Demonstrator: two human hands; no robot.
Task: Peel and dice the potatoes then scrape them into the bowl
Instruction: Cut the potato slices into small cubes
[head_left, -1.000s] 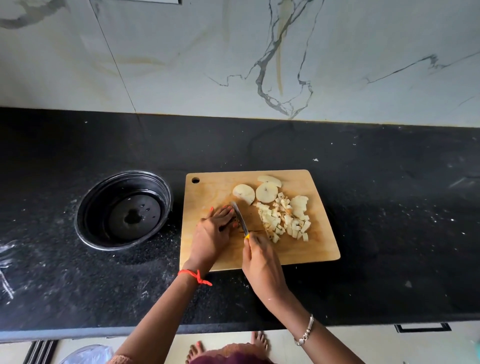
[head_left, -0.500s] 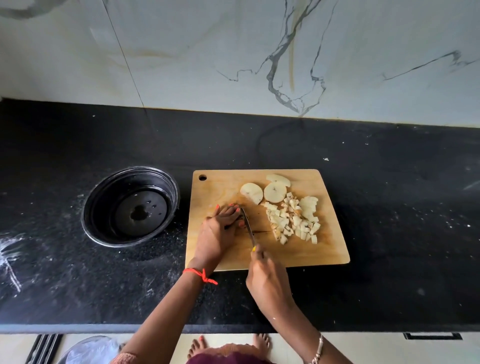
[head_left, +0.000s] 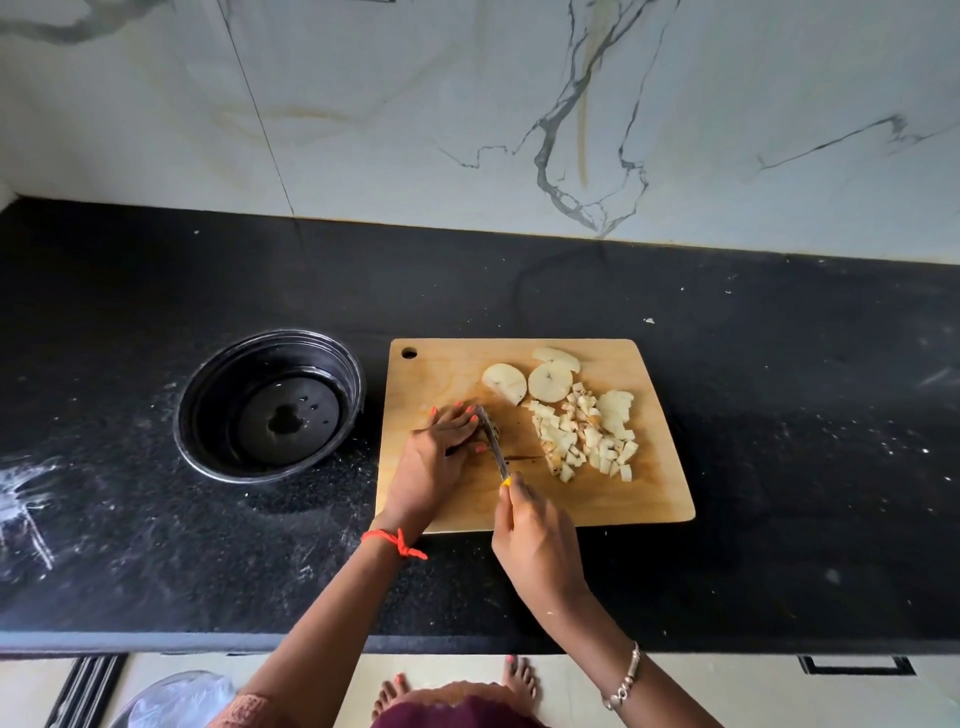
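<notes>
On one board: three potato slices, one diced heap, one knife gripped by the right hand; left hand fingers bent, contents hidden. One bowl left of board.

right hand grips knife | blade down on board beside left hand | potato cubes, slices right | bowl left of board

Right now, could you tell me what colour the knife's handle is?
Yellow: a small bit of the knife handle shows above the right hand, head view.
</notes>
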